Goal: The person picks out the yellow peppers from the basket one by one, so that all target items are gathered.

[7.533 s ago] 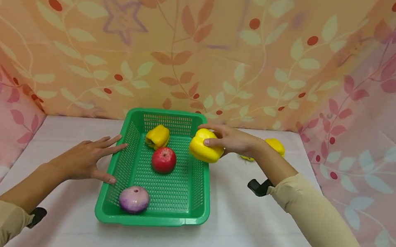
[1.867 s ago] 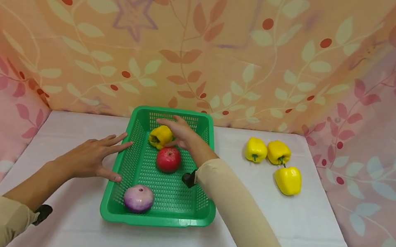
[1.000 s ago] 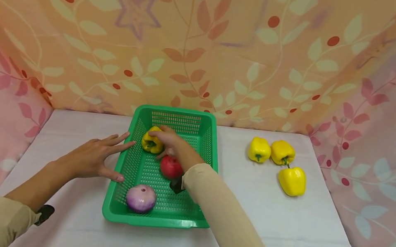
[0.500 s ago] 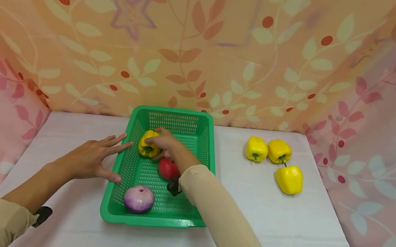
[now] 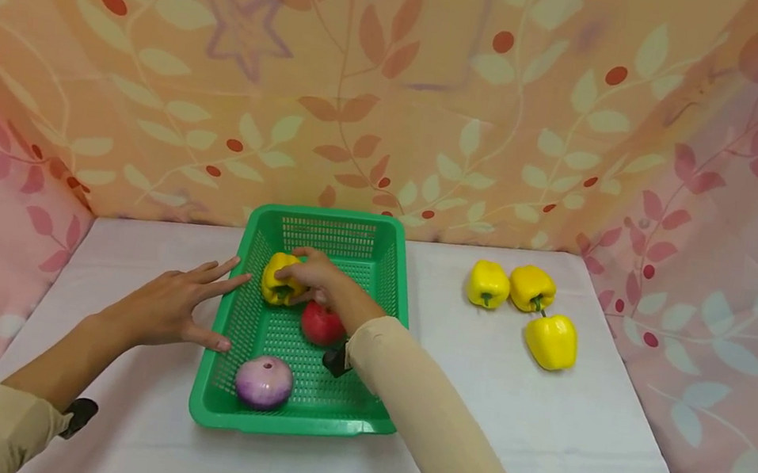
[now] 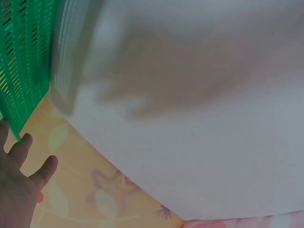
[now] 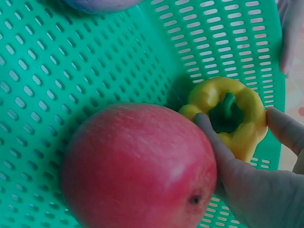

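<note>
My right hand reaches into the green basket and grips a yellow bell pepper beside the left wall. In the right wrist view, thumb and fingers pinch that pepper from two sides, its green stem facing the camera. Close by the hand lies a round red fruit, partly under the wrist in the head view. A purple-and-white, onion-like vegetable sits in the front left corner of the basket. My left hand has its fingers spread, fingertips right at the basket's left rim.
Three yellow bell peppers lie on the white-covered table to the basket's right: a left one, a back one and a front one. Patterned cloth hangs behind and on both sides.
The right hand has put its earlier pepper down among those at the right, then come back and gripped the basket's pepper, shifting it left and nearer. The left hand stays by the rim.
</note>
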Available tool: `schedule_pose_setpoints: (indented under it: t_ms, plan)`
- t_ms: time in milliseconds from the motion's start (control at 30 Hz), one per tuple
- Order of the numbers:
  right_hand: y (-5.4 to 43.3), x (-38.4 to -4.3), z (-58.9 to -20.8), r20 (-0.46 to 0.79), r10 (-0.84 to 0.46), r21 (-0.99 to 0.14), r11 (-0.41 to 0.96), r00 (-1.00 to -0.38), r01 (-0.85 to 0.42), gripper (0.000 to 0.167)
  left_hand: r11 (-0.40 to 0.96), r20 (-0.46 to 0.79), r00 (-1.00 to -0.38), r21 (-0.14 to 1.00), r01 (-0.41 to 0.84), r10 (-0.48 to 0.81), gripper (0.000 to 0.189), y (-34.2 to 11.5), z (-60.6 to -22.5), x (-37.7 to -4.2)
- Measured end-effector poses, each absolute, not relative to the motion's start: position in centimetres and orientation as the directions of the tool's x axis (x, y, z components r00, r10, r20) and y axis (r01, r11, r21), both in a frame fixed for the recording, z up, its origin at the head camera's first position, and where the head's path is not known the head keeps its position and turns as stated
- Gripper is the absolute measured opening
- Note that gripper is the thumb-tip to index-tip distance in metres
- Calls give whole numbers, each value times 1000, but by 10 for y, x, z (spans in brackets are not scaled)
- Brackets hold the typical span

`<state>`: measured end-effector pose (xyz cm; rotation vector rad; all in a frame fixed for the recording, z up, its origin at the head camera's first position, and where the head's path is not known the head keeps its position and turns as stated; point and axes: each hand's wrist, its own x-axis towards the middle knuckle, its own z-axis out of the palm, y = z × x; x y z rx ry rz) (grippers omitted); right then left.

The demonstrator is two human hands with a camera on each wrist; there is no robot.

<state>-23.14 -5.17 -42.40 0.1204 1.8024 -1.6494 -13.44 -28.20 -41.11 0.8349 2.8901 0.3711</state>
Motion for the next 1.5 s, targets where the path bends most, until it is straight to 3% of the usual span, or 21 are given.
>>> schedule_pose_setpoints:
  t_ms: [167, 767, 1033, 1500]
  plan:
    - [-44, -233, -407, -512, -380, -858, 178, -770, 483, 61, 823, -43, -845, 261, 505, 533, 105, -280, -412, -135]
    - [38, -227, -340, -359, -546, -933, 232, -757, 275, 65, 825, -37, -848, 259, 502, 528, 104, -281, -411, -131]
    - [99, -210, -332, -316, -538, -946, 242, -781, 217, 66, 815, -26, -837, 248, 524, 546, 104, -281, -407, -131]
    - [189, -187, -347, -357, -464, -918, 335, -810, 213, 70, 831, -46, -851, 251, 497, 523, 105, -281, -411, -132]
